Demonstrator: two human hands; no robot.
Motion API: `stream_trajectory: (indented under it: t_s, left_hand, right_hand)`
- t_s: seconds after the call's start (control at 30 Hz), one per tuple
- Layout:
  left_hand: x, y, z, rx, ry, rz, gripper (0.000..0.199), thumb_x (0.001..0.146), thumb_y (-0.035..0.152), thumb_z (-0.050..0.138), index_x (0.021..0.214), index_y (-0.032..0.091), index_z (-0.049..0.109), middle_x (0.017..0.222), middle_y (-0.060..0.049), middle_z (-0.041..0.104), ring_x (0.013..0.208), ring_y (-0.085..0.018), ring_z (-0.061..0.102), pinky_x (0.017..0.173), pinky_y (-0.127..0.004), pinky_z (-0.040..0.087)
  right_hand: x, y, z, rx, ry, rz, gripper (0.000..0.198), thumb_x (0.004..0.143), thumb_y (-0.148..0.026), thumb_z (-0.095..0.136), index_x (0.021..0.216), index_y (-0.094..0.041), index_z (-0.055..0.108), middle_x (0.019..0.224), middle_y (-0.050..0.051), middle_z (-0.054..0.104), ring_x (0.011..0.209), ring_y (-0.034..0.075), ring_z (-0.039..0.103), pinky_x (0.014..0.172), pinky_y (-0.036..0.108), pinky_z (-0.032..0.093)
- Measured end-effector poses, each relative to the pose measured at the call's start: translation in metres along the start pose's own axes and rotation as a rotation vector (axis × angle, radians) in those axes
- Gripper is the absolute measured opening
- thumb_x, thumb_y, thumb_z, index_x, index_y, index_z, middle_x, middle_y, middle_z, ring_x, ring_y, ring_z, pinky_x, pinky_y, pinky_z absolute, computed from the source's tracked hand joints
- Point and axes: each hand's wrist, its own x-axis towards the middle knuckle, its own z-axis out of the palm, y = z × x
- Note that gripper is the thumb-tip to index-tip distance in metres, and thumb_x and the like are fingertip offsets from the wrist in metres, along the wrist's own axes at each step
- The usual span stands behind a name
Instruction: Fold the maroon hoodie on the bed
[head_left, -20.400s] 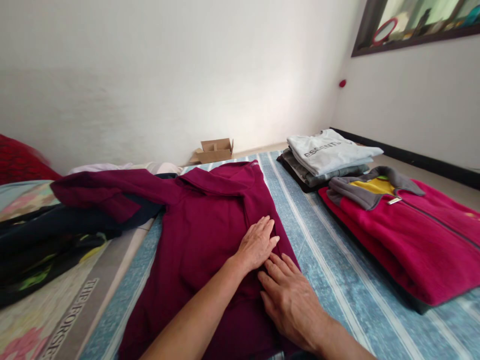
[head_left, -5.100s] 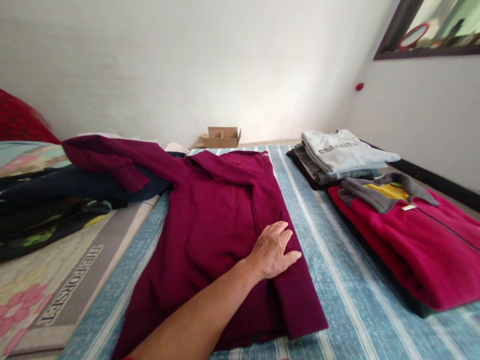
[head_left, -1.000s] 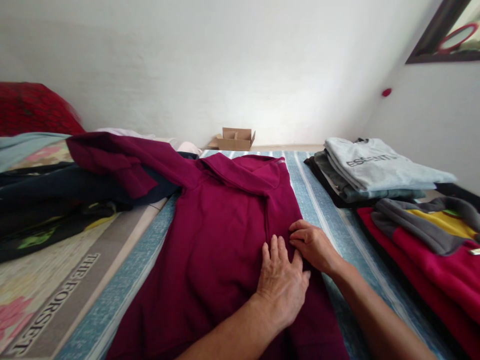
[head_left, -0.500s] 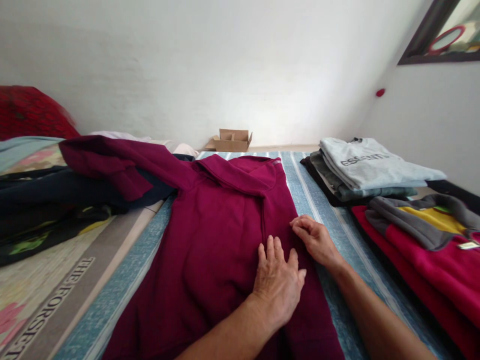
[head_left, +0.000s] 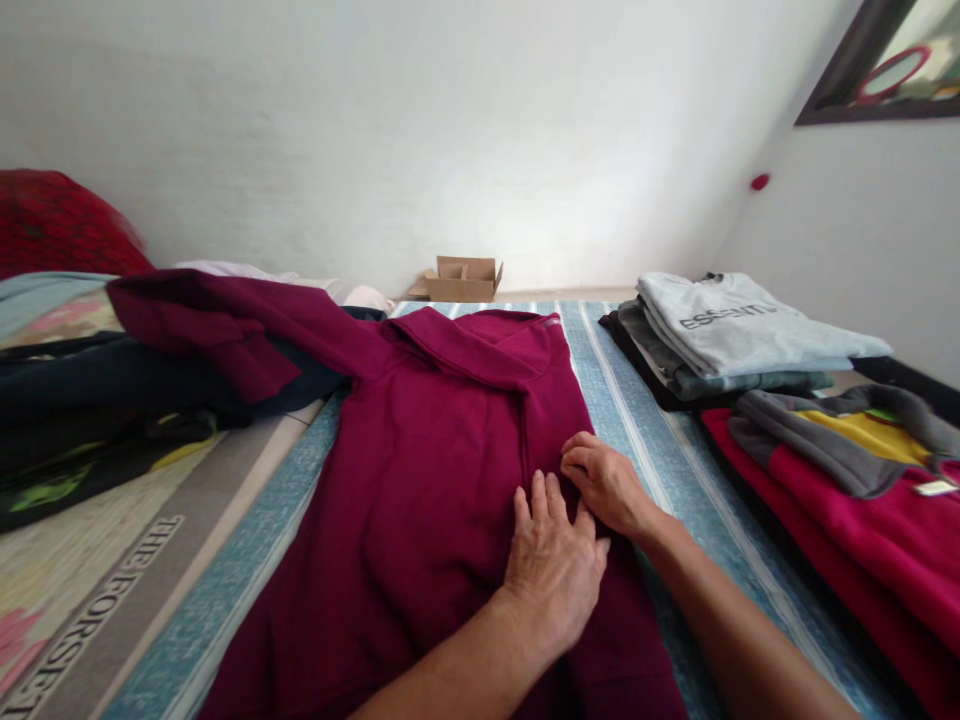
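A maroon sweatshirt lies spread out in front of me, its neck end away from me. One of its sleeves stretches out to the left over dark clothes. At the right side, the body is folded inward. My left hand rests flat on the garment with fingers stretched. Just beyond it, my right hand has its fingers pinched together on the sweatshirt's right part, close to the left hand's fingertips. What exactly is between those fingers is partly hidden.
Folded clothes are stacked at the right, a grey printed sweatshirt on top; nearer lies a pink garment with grey collar. Dark clothes lie left. A small cardboard box stands by the wall. Blue striped cloth lies underneath.
My right hand has moved left, from the garment's right edge inward toward my left hand. The left hand stays flat in nearly the same place.
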Motion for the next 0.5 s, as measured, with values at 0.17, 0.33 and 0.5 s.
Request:
stream_trajectory:
  t_s: [0.17,0.33,0.5]
  left_hand:
    - [-0.0014,0.0011,-0.001,-0.008,-0.006,-0.017,0.046,0.089,0.042,0.043,0.125,0.016,0.055,0.138,-0.022,0.042,0.131,-0.036,0.032,0.105,-0.054,0.027]
    - [-0.0036,0.0016,-0.001,-0.023,-0.012,-0.006,0.046,0.09,0.042,0.041,0.125,0.016,0.056,0.138,-0.021,0.042,0.132,-0.037,0.031,0.105,-0.056,0.026]
    - [-0.0016,0.0006,0.0013,-0.026,-0.015,-0.003,0.049,0.091,0.043,0.039,0.125,0.012,0.055,0.139,-0.023,0.04,0.132,-0.038,0.03,0.105,-0.055,0.025]
  right_hand:
    - [0.0032,-0.0002,0.0021,-0.149,-0.053,-0.044,0.023,0.087,-0.016,0.049,0.068,-0.018,0.062,0.088,0.004,0.06,0.082,0.014,0.054,0.074,0.026,0.041]
    - [0.0045,-0.0007,0.0004,-0.224,-0.089,-0.097,0.025,0.086,-0.015,0.048,0.067,-0.018,0.064,0.084,0.004,0.059,0.082,0.015,0.052,0.073,0.027,0.04]
    - [0.0085,-0.005,0.0018,-0.297,-0.105,-0.143,0.026,0.084,-0.012,0.047,0.062,-0.018,0.058,0.077,0.006,0.056,0.075,0.017,0.048,0.066,0.029,0.039]
